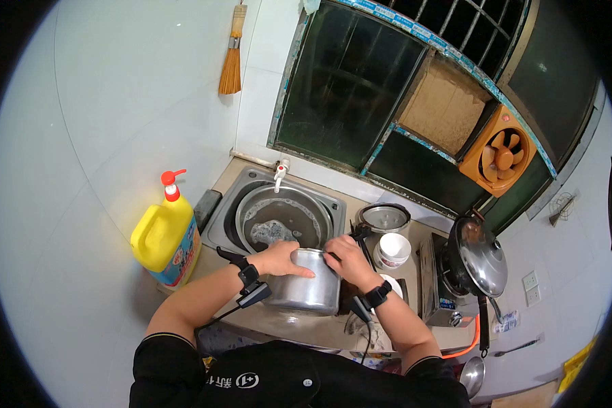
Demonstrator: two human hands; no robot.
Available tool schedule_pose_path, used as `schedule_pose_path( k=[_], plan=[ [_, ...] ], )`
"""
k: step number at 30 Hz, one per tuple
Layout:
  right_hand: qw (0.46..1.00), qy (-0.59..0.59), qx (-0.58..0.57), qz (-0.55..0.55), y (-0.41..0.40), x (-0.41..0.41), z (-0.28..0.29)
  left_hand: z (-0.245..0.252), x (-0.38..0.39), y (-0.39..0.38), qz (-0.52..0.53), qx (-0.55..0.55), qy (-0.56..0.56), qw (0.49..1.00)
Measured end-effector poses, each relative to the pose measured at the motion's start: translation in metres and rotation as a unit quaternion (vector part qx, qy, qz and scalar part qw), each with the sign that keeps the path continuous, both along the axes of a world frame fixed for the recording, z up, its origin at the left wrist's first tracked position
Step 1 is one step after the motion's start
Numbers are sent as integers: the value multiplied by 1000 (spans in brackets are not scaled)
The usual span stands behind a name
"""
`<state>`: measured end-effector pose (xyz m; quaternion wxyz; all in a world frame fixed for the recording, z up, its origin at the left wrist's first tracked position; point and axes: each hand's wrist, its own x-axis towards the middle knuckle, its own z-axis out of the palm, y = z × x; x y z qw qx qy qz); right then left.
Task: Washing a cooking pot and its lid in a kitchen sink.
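A metal pot (306,290) is tilted on its side at the counter's front edge, its mouth turned towards the sink. My left hand (284,259) grips its rim, with the thumb along the outer wall. At the right side of the rim, my right hand (351,259) has its fingers curled; what lies under them is partly hidden. Just beyond, a large metal basin (328,217) of cloudy, foamy water sits in the steel sink (222,224) below a white tap (280,173). The pot's inside is hidden from view.
A yellow pump bottle (155,237) stands left of the sink. To the right are a pressure-cooker lid (385,218), stacked white bowls (393,247) and a gas stove (431,280) bearing a lidded wok (479,255). A cloth (357,326) lies near the front edge.
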<state>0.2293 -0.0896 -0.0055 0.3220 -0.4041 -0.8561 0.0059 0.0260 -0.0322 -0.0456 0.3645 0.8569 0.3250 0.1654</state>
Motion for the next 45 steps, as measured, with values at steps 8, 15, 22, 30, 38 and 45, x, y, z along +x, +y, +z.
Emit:
schedule_pose_path(
  k=[8, 15, 22, 30, 38, 45],
  plan=[
    [999, -1, -46, -29, -3, 22, -11, 6, -7, 0, 9, -29, -5, 1000],
    [946, 254, -165, -112, -16, 27, -13, -3, -6, -5, 22, 23, -15, 999],
    [994, 63, -94, -8, -24, 2, 11, -2, -4, -4, 15, -48, -41, 998],
    [986, 59, -148, -48, -24, 21, 1, -5, -3, -7, 10, 10, -91, 996],
    [994, 48, -94, 12, 1, -11, 9, -6, 5, -2, -37, -40, -70, 996],
    [988, 73, -136, -15, -2, 25, -4, 6, 0, -4, -40, -58, -79, 994]
  ],
)
